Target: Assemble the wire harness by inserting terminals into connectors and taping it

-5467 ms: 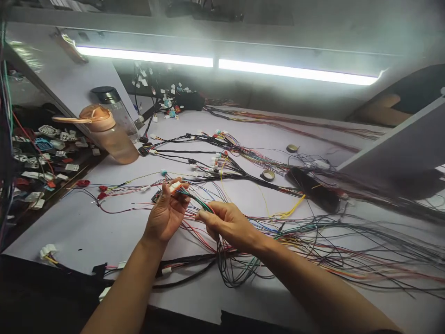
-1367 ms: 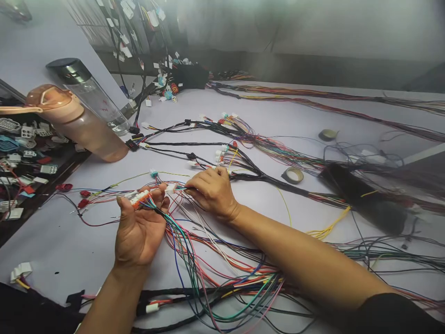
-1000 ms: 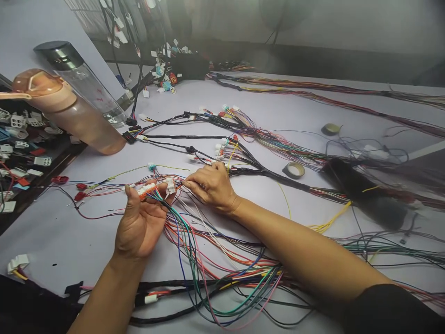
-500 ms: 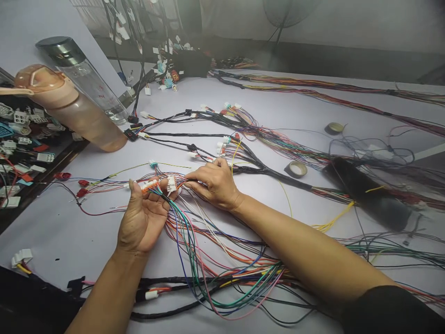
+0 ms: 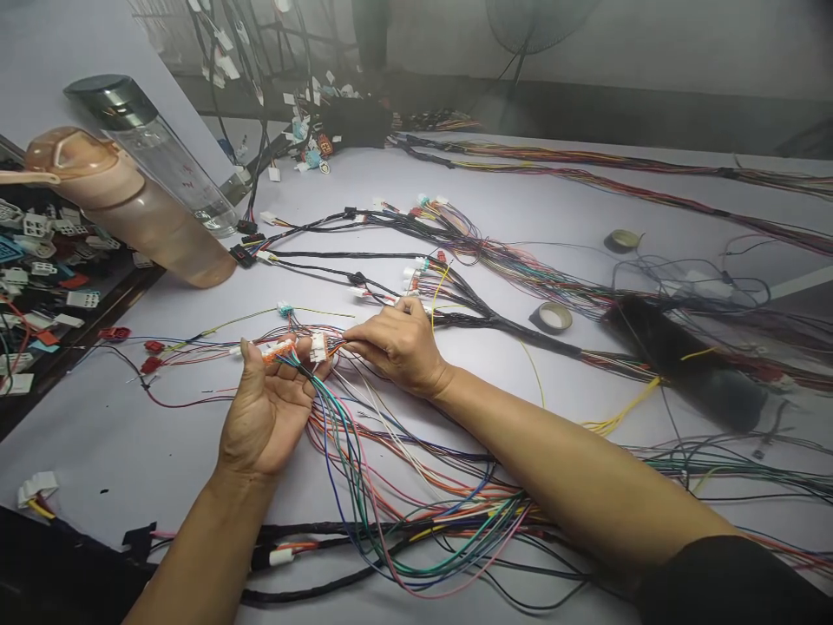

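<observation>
My left hand (image 5: 268, 421) lies palm up, its thumb and fingers closed on an orange-and-white wire connector (image 5: 279, 351). Green, blue and pink wires (image 5: 355, 456) run out of that connector and loop down over the table. Just right of it, a white connector (image 5: 318, 347) sits at the left fingertips. My right hand (image 5: 404, 349) pinches thin wires (image 5: 338, 342) close behind the white connector; its fingertips hide their exact grip. Red connectors (image 5: 152, 356) and a small teal connector (image 5: 285, 309) lie left of and beyond the hands.
A peach bottle (image 5: 162, 217) and a clear bottle (image 5: 175, 165) stand at the left, near a heap of connectors (image 5: 45, 269). Black-taped harnesses (image 5: 501, 323) cross the table. Tape rolls (image 5: 553, 317) and a dark pouch-like object (image 5: 683, 365) lie at the right.
Both hands keep their holds almost in place. The whole view has shifted very slightly; no other movement shows.
</observation>
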Action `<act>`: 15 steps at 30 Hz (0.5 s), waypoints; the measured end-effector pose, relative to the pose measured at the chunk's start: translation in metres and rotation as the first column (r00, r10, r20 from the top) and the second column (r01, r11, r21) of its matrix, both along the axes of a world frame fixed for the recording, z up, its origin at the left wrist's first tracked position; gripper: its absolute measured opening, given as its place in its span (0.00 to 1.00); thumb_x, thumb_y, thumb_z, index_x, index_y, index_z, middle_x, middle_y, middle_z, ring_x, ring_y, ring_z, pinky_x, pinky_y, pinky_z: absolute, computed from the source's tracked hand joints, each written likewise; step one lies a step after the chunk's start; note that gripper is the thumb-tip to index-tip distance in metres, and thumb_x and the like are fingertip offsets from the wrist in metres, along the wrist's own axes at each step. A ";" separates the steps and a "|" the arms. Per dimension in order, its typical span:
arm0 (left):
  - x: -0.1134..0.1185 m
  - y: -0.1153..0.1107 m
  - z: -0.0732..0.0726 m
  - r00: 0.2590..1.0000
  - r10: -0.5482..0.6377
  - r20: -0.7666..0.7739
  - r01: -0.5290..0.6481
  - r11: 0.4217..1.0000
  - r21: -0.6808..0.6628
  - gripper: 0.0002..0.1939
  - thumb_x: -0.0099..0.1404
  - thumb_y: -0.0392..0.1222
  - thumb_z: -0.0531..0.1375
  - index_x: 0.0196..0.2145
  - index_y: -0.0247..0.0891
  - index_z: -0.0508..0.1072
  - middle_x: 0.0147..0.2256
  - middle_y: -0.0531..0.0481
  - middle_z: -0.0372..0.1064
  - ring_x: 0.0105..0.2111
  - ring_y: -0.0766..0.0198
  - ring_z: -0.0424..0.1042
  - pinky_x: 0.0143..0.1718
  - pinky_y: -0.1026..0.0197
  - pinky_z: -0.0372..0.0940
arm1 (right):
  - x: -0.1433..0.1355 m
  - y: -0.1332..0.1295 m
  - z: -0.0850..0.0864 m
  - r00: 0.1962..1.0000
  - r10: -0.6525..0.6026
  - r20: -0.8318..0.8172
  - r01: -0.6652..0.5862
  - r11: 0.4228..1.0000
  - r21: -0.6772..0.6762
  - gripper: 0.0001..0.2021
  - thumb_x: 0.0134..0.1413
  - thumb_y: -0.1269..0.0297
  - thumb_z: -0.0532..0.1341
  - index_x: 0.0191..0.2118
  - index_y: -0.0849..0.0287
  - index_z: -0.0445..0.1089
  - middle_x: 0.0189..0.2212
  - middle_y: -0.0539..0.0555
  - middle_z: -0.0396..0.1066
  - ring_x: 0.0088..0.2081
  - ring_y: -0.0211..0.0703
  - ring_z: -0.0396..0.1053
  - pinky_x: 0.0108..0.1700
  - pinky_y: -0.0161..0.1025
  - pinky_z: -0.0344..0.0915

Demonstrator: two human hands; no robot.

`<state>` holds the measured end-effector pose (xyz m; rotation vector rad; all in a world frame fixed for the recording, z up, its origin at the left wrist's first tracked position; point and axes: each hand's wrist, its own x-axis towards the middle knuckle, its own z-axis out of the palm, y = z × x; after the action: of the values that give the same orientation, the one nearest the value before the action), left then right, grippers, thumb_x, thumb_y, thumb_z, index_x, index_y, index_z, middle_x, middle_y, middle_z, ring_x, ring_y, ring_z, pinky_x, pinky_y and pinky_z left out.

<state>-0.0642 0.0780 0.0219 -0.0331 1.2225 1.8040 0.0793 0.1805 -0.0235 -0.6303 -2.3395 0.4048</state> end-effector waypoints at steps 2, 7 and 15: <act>-0.001 0.000 -0.001 1.000 0.001 0.010 -0.001 1.000 0.009 0.22 0.70 0.52 0.50 0.32 0.33 0.74 0.28 0.49 0.76 0.31 0.66 0.75 0.47 0.53 0.72 | 0.000 0.000 -0.001 1.000 0.004 0.000 -0.004 1.000 0.006 0.18 0.67 0.52 0.51 0.43 0.53 0.75 0.33 0.49 0.77 0.34 0.37 0.66 0.45 0.43 0.44; -0.001 -0.001 -0.001 1.000 -0.002 0.016 0.002 1.000 0.013 0.22 0.70 0.52 0.50 0.32 0.32 0.73 0.29 0.48 0.75 0.32 0.66 0.76 0.47 0.54 0.71 | 0.000 0.000 -0.001 1.000 0.009 -0.025 -0.009 1.000 0.015 0.16 0.67 0.52 0.52 0.42 0.53 0.75 0.33 0.49 0.77 0.33 0.36 0.66 0.45 0.43 0.44; -0.001 -0.002 -0.002 0.999 -0.014 0.030 0.013 0.999 0.030 0.21 0.70 0.52 0.50 0.33 0.32 0.73 0.30 0.48 0.75 0.33 0.67 0.75 0.49 0.54 0.70 | 0.000 -0.001 -0.002 0.992 0.003 -0.125 0.004 0.998 0.058 0.15 0.66 0.54 0.54 0.39 0.54 0.76 0.29 0.48 0.77 0.30 0.35 0.65 0.44 0.42 0.46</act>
<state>-0.0649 0.0762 0.0201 -0.0345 1.1718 1.8035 0.0794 0.1799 -0.0255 -0.5619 -2.2240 0.3643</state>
